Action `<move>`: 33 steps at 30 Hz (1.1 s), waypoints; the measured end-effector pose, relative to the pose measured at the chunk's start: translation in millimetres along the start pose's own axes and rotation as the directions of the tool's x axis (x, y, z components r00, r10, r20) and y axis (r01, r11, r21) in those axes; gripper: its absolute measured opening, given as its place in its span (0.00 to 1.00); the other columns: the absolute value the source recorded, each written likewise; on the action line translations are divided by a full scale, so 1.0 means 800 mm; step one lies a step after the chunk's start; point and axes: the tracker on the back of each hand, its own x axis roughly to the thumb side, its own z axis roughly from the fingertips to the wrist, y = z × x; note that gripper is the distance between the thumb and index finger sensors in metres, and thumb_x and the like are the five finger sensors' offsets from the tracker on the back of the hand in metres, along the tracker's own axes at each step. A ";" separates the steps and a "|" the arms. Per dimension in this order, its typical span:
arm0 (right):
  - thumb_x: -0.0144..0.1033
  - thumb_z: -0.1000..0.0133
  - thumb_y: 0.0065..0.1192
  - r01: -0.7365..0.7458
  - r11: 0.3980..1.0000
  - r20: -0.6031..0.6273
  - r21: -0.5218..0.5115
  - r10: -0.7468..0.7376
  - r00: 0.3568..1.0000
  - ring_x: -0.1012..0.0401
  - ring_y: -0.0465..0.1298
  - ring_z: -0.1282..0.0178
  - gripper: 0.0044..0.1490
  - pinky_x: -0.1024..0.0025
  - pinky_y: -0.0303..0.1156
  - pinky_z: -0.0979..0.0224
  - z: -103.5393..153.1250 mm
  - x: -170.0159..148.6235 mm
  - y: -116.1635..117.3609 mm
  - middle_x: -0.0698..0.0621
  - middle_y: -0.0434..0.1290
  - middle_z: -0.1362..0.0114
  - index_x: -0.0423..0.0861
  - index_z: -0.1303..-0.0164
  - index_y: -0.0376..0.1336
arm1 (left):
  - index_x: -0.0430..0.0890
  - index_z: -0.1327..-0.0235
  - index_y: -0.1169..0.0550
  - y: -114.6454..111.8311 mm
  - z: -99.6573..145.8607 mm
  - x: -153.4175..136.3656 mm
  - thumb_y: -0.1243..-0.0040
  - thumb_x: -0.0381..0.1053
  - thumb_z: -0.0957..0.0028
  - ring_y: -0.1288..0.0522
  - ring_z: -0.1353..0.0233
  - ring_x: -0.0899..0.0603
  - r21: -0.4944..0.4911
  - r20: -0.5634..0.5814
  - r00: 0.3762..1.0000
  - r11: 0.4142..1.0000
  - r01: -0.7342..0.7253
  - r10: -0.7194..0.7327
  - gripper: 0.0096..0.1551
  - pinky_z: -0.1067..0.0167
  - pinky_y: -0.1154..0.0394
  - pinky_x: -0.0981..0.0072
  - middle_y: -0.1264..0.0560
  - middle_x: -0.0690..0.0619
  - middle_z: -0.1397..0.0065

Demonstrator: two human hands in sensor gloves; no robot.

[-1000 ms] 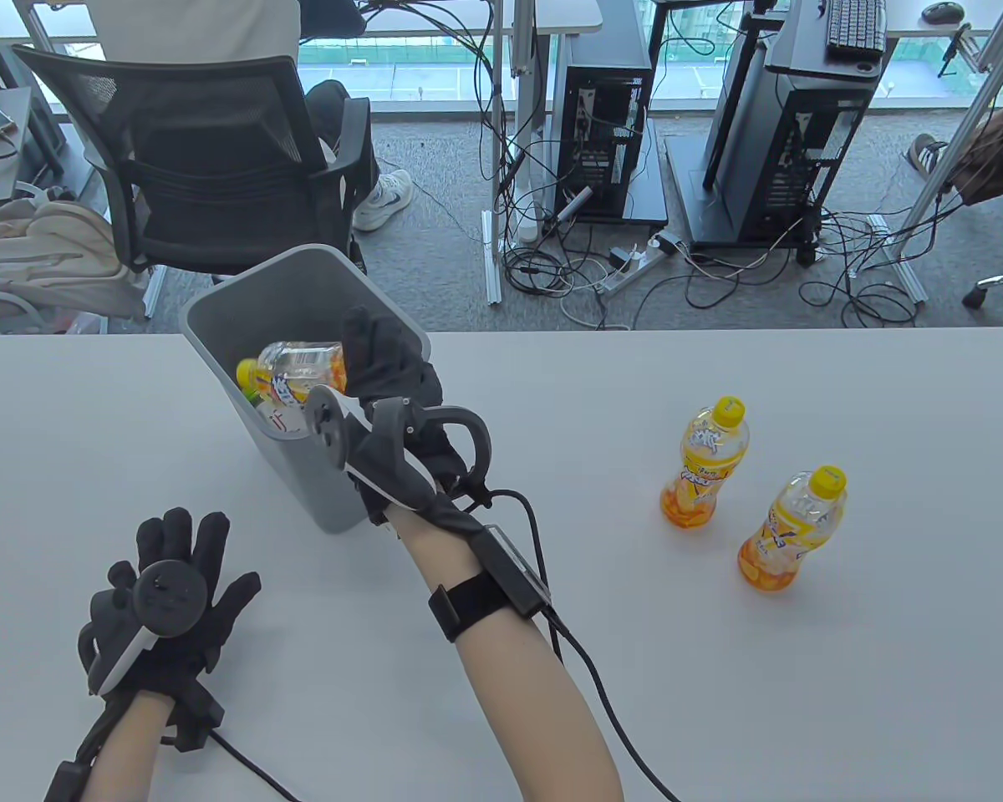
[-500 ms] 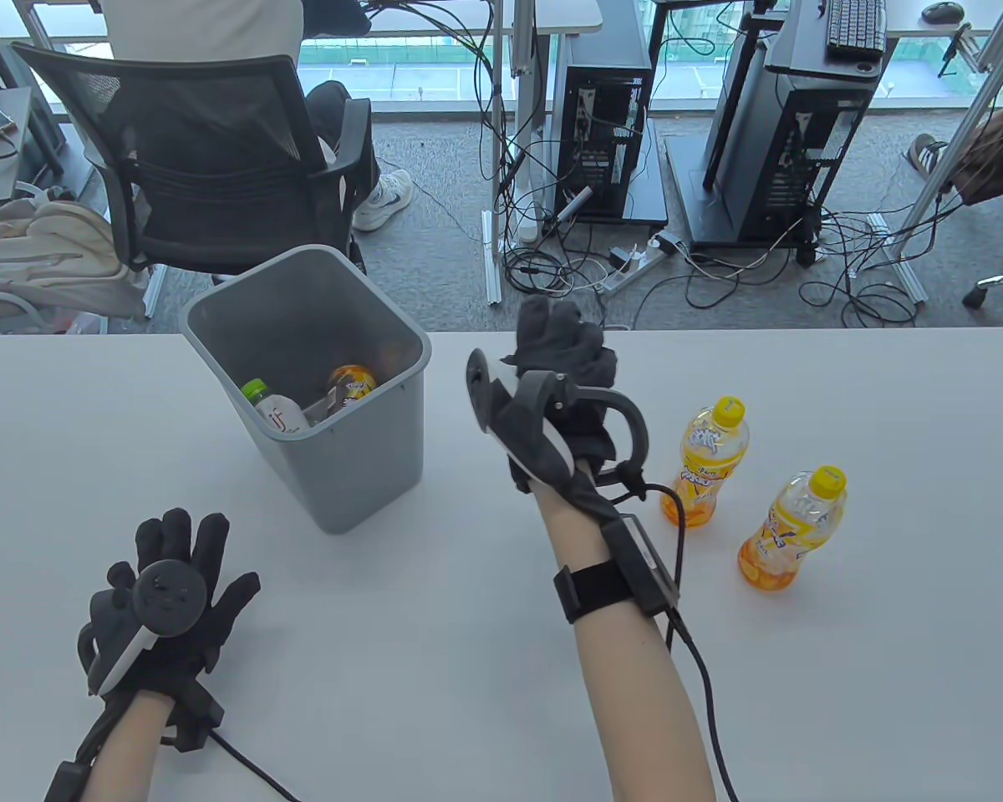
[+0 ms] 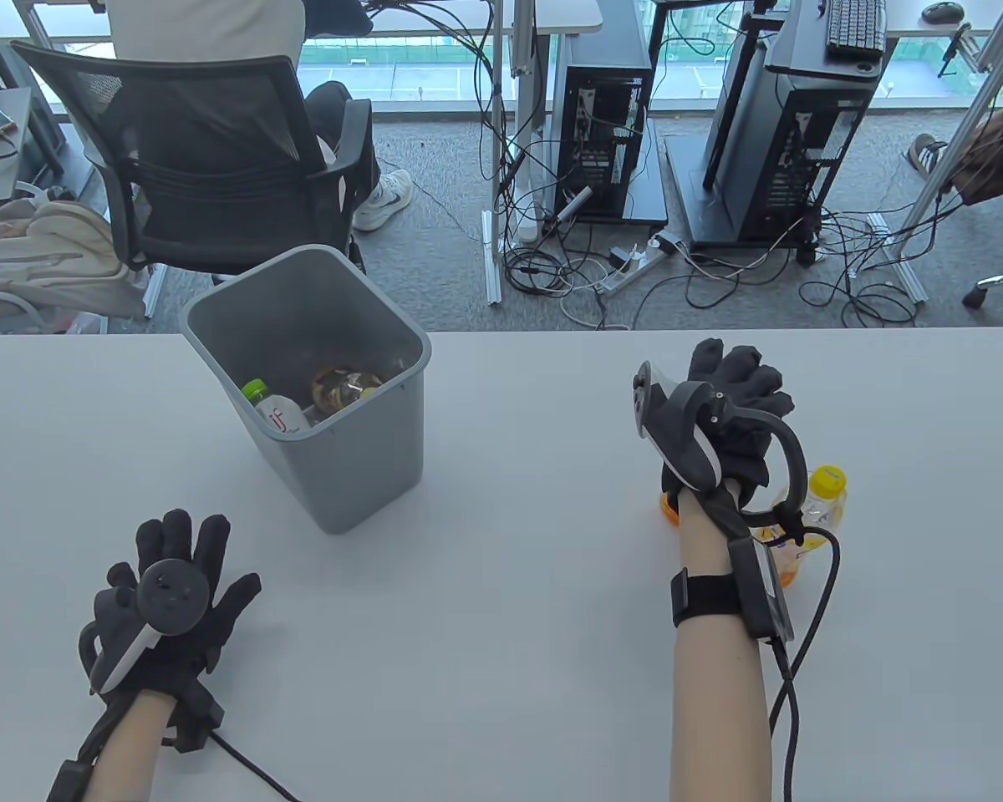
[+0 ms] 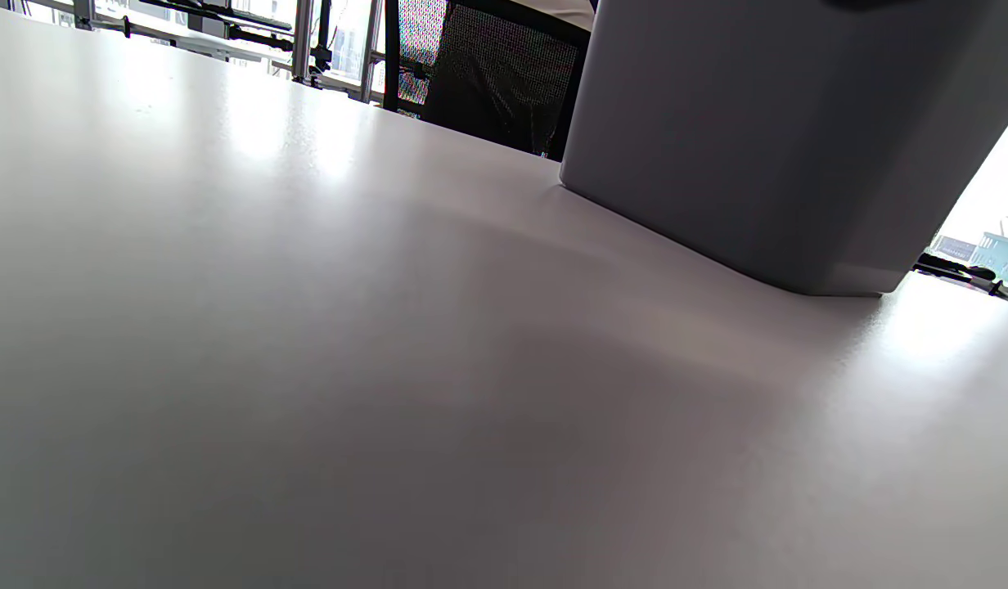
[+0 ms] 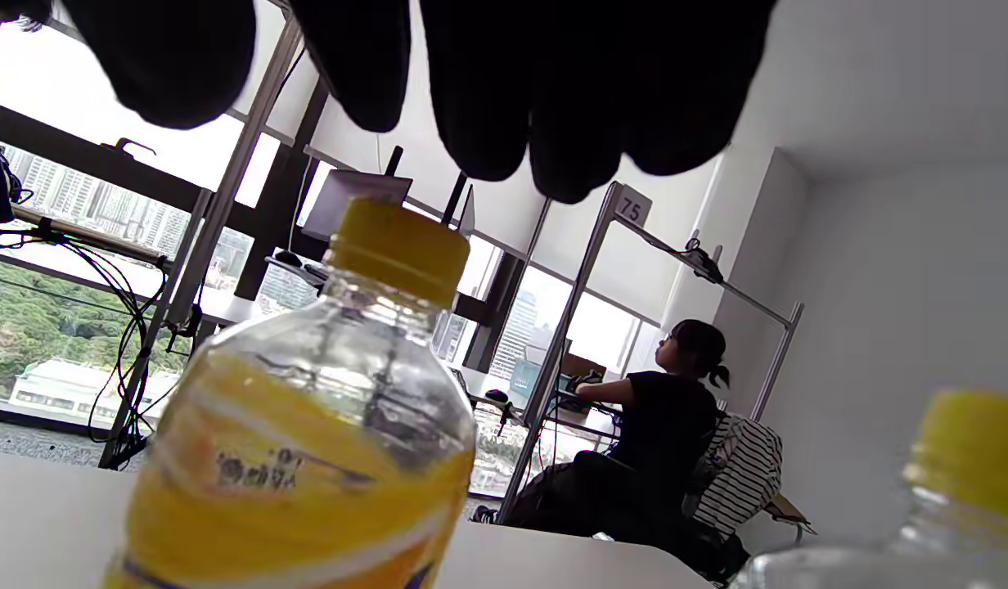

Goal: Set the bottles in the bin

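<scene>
A grey bin (image 3: 422, 355) stands on the table at left centre, with a green-capped bottle (image 3: 266, 408) and an orange bottle (image 3: 341, 388) lying inside. My right hand (image 3: 731, 380) hovers open over the farther of two standing orange-juice bottles; only that bottle's base (image 3: 667, 506) shows. The nearer bottle (image 3: 827, 486) stands just right of my wrist. In the right wrist view my fingers (image 5: 488, 98) hang just above the yellow-capped bottle (image 5: 308, 442) without touching it; the other bottle (image 5: 962, 458) shows at the lower right. My left hand (image 3: 171, 576) rests flat on the table, fingers spread, holding nothing.
The white table (image 3: 510, 626) ends at its far edge just behind the bin. The bin's side (image 4: 782, 139) fills the left wrist view's upper right. An office chair (image 3: 209, 167), computer towers and cables are on the floor beyond.
My right hand let a bottle drop into the bin, then moved right across the table to hover over the farther standing bottle. My left hand has not moved.
</scene>
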 end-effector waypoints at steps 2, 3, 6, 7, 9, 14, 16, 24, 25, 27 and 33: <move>0.60 0.46 0.55 -0.005 0.998 -0.014 0.060 0.005 1.000 0.45 0.68 0.24 0.44 0.51 0.69 0.25 -0.002 -0.003 0.010 0.47 0.62 0.15 0.59 0.17 0.52 | 0.63 0.15 0.57 0.000 0.000 0.000 0.60 0.78 0.49 0.72 0.09 0.39 -0.001 0.000 1.000 1.000 0.003 -0.003 0.51 0.19 0.67 0.28 0.67 0.53 0.08; 0.59 0.46 0.56 -0.009 0.996 -0.015 0.086 0.010 1.000 0.45 0.69 0.24 0.44 0.51 0.69 0.25 -0.003 -0.004 0.014 0.47 0.63 0.15 0.59 0.17 0.52 | 0.63 0.15 0.57 0.000 0.000 0.000 0.60 0.78 0.49 0.72 0.09 0.39 -0.001 0.000 1.000 1.000 0.004 -0.004 0.51 0.19 0.67 0.28 0.67 0.53 0.08; 0.58 0.45 0.56 0.001 0.988 -0.009 0.157 0.000 1.000 0.47 0.71 0.26 0.43 0.51 0.69 0.24 -0.005 -0.006 0.028 0.50 0.66 0.18 0.57 0.18 0.53 | 0.63 0.15 0.57 0.000 0.000 0.001 0.60 0.78 0.49 0.72 0.09 0.39 -0.002 -0.001 1.000 1.000 0.005 -0.005 0.51 0.19 0.67 0.28 0.67 0.53 0.08; 0.58 0.45 0.56 0.001 0.988 -0.018 0.154 0.001 1.000 0.47 0.71 0.27 0.44 0.52 0.69 0.24 -0.005 -0.006 0.029 0.50 0.66 0.18 0.57 0.18 0.52 | 0.63 0.15 0.57 0.000 0.000 0.001 0.60 0.78 0.49 0.72 0.09 0.39 -0.002 -0.001 1.000 1.000 0.004 -0.004 0.51 0.19 0.67 0.28 0.67 0.53 0.08; 0.58 0.46 0.57 0.015 0.994 -0.017 0.110 -0.013 1.000 0.49 0.74 0.31 0.42 0.53 0.70 0.27 -0.005 -0.005 0.030 0.49 0.69 0.23 0.56 0.21 0.56 | 0.63 0.15 0.57 0.000 0.000 0.001 0.60 0.78 0.49 0.72 0.09 0.39 -0.003 -0.002 1.000 1.000 0.004 -0.004 0.51 0.19 0.67 0.28 0.67 0.53 0.08; 0.55 0.45 0.58 0.030 0.992 -0.010 0.124 -0.029 1.000 0.52 0.77 0.40 0.37 0.56 0.74 0.33 -0.005 0.000 0.023 0.50 0.73 0.31 0.57 0.25 0.59 | 0.63 0.15 0.57 0.000 0.000 0.001 0.60 0.78 0.49 0.72 0.09 0.39 -0.004 -0.004 1.000 1.000 0.004 -0.004 0.51 0.19 0.67 0.28 0.67 0.53 0.08; 0.54 0.46 0.60 0.034 0.991 -0.002 0.132 -0.034 0.999 0.52 0.78 0.42 0.35 0.56 0.74 0.34 -0.004 0.002 0.019 0.49 0.74 0.33 0.56 0.27 0.61 | 0.63 0.15 0.57 0.000 0.000 0.001 0.60 0.78 0.49 0.72 0.09 0.39 -0.003 -0.003 1.000 1.000 0.005 -0.005 0.51 0.19 0.67 0.28 0.67 0.53 0.08; 0.56 0.52 0.67 0.079 0.995 0.027 0.067 -0.081 0.996 0.55 0.82 0.48 0.35 0.60 0.78 0.39 0.000 0.008 -0.002 0.51 0.79 0.39 0.54 0.35 0.66 | 0.63 0.15 0.57 0.000 0.000 0.001 0.60 0.78 0.49 0.72 0.09 0.39 -0.002 0.000 1.000 1.000 0.005 -0.005 0.51 0.19 0.66 0.28 0.67 0.53 0.08; 0.56 0.52 0.68 0.092 0.994 0.026 0.060 -0.094 0.995 0.55 0.82 0.48 0.35 0.60 0.79 0.40 0.000 0.009 -0.004 0.51 0.79 0.39 0.54 0.35 0.66 | 0.63 0.15 0.57 0.000 0.000 0.001 0.60 0.78 0.49 0.72 0.09 0.39 -0.001 0.000 1.000 1.000 0.004 -0.004 0.51 0.19 0.66 0.28 0.67 0.53 0.08; 0.56 0.53 0.69 0.135 0.990 0.026 0.038 -0.136 0.990 0.55 0.83 0.48 0.35 0.61 0.79 0.40 0.002 0.011 -0.013 0.51 0.80 0.39 0.54 0.36 0.66 | 0.63 0.15 0.57 0.000 -0.001 0.000 0.60 0.78 0.49 0.72 0.09 0.39 -0.003 -0.001 1.000 1.000 0.000 0.000 0.51 0.19 0.66 0.28 0.67 0.53 0.08; 0.54 0.53 0.69 0.357 0.932 0.043 -0.065 -0.355 0.934 0.55 0.83 0.46 0.35 0.61 0.80 0.39 0.012 0.019 -0.059 0.52 0.79 0.38 0.55 0.36 0.65 | 0.63 0.15 0.57 -0.001 0.000 0.000 0.60 0.78 0.49 0.72 0.09 0.39 0.000 0.000 1.000 1.000 0.002 -0.002 0.51 0.19 0.67 0.28 0.67 0.53 0.08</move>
